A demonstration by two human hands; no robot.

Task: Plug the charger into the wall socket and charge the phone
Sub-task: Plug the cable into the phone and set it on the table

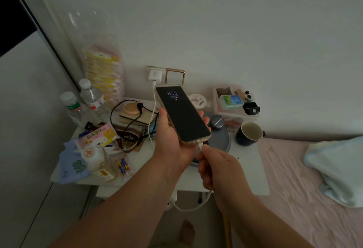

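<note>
A white charger sits plugged into the wall socket above the bedside table. Its white cable hangs down from it and loops below the table edge. My left hand holds a dark phone screen up, and the screen shows 8:53. My right hand pinches the cable's plug at the phone's bottom edge. The plug's tip appears to sit in the port.
The white table is cluttered: two water bottles, a baby wipes pack, batteries, a black cable, a dark mug, a plastic box. A bed with pink sheet lies right.
</note>
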